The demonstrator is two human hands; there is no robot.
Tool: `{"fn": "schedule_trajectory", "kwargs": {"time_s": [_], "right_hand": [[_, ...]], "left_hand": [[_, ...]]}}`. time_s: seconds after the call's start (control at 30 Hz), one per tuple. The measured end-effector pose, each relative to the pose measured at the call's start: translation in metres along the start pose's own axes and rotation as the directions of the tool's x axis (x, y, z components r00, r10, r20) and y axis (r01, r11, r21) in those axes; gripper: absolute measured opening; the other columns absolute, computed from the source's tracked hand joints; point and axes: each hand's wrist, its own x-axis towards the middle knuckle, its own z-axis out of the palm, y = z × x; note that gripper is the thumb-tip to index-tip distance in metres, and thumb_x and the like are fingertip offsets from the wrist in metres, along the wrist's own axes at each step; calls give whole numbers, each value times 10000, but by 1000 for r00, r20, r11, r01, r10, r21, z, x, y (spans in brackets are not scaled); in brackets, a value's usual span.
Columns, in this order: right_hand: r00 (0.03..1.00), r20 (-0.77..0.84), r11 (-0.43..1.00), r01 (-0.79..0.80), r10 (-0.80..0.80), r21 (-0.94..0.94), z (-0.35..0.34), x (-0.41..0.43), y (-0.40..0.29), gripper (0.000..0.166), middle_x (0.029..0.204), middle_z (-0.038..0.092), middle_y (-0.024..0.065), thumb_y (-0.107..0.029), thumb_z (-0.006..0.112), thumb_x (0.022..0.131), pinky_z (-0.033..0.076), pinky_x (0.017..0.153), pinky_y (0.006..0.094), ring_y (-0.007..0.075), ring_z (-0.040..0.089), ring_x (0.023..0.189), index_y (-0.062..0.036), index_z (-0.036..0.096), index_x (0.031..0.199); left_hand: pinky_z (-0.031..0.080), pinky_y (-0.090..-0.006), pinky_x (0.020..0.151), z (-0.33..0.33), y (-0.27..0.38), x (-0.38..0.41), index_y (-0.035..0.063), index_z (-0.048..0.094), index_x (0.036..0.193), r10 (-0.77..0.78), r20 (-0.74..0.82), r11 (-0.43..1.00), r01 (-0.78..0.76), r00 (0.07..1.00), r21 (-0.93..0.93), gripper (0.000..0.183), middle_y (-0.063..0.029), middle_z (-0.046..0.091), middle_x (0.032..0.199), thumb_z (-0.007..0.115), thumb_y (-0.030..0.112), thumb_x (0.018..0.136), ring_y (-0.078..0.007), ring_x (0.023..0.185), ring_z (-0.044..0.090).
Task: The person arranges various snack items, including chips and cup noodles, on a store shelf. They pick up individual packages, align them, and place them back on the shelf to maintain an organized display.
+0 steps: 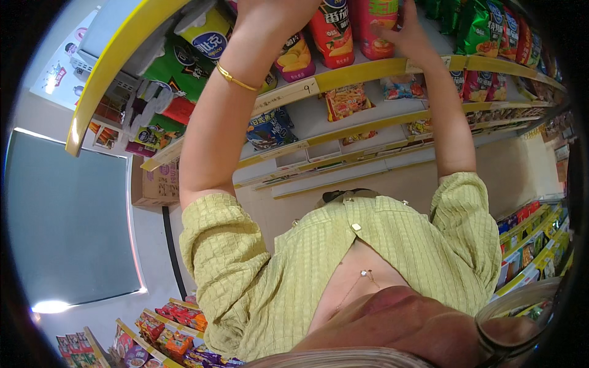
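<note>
My left hand [276, 14] reaches up to the upper shelf and is cut off by the top edge. Its fingers are out of view, so its hold cannot be seen. A purple chip canister [296, 57] stands just below it, beside a red chip canister [333, 39]. Against the side of a pink canister [377, 34] rests a digit of my right hand [405, 34], while another points upward beside it. Whether this hand grips the canister cannot be told. A yellow-green canister [207, 39] and green packages [177, 66] are at the left of the shelf.
The yellow shelf edge [340, 80] bears price labels. Green snack bags [478, 32] stand at right. Lower shelves hold a blue snack bag [271, 131] and a noodle-type snack packet [347, 102]. A cardboard box [158, 184] is at left, and more stocked shelves [529, 248] are at lower right.
</note>
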Motion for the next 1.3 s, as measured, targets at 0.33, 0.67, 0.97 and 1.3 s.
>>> {"fn": "schedule_trajectory", "kwargs": {"time_s": [0.33, 0.67, 0.97, 1.3], "right_hand": [[998, 16, 994, -54, 52, 91, -2, -5, 8, 1039, 1390, 495, 129, -89, 839, 784, 435, 1049, 376, 215, 509, 1243, -39, 152, 1562], [997, -10, 994, -77, 78, 72, 19, -10, -7, 968, 1344, 541, 116, -71, 836, 788, 455, 1026, 353, 202, 545, 1200, -34, 224, 1537], [945, -260, 969, 229, -197, 97, 28, -18, 2, 932, 1415, 451, 152, -92, 784, 843, 451, 1022, 375, 242, 499, 1245, -61, 191, 1561], [902, -414, 887, 91, 119, 453, 0, 22, -8, 540, 1278, 589, 90, -337, 563, 1016, 431, 1004, 327, 199, 562, 1170, -73, 421, 1466]], "left_hand": [[530, -505, 736, -13, -8, 8, 20, 637, 1146, -4, 139, 971, 37, 990, -236, 320, -268, 684, 897, 555, 288, 992, -430, 838, 667], [511, -492, 722, -24, -20, -1, 11, 610, 1162, 6, 168, 961, 41, 986, -272, 268, -274, 676, 880, 547, 210, 995, -449, 821, 649], [517, -488, 779, -40, -29, -17, 6, 606, 1204, -29, 132, 982, 52, 991, -179, 320, -275, 680, 946, 545, 241, 996, -440, 890, 652], [512, -506, 777, -38, -44, -31, 14, 618, 1181, -34, 167, 985, 62, 985, -162, 295, -273, 676, 937, 546, 226, 990, -442, 876, 647]]}}
